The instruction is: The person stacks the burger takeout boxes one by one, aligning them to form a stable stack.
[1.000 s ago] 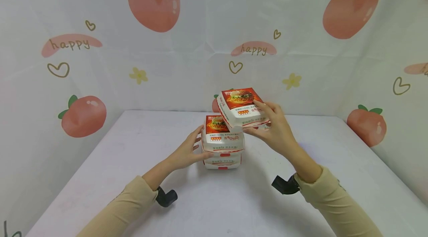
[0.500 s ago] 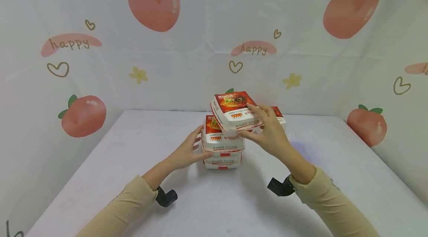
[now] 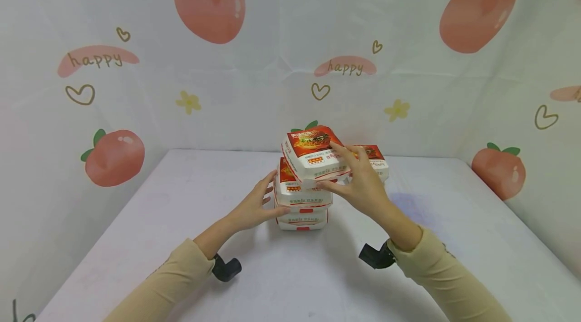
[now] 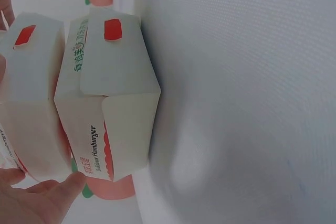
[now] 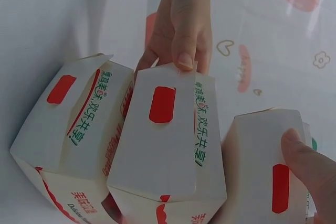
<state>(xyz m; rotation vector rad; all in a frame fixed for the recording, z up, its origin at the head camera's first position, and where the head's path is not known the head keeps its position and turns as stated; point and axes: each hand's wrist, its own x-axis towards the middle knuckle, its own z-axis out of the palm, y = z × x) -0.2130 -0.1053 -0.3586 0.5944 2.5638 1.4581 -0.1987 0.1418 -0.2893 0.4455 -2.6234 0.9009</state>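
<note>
Two white-and-red hamburger boxes are stacked on the table, the lower box beneath the upper box. My left hand holds the upper one, thumb on its front and fingers along its left side. Above it, my right hand grips a third hamburger box, thumb on the front and fingers over the lid. That third box is slightly turned and tilted. In the right wrist view, the held box stands beside the stack, with the left hand on the middle box.
Another hamburger box stands behind and right of the stack, partly hidden by the right hand. The white table ends at a fruit-patterned curtain at the back and sides.
The right hand has carried its hamburger box left and slightly down, further over the stack. The box behind at the right shows more. My left hand stays in place.
</note>
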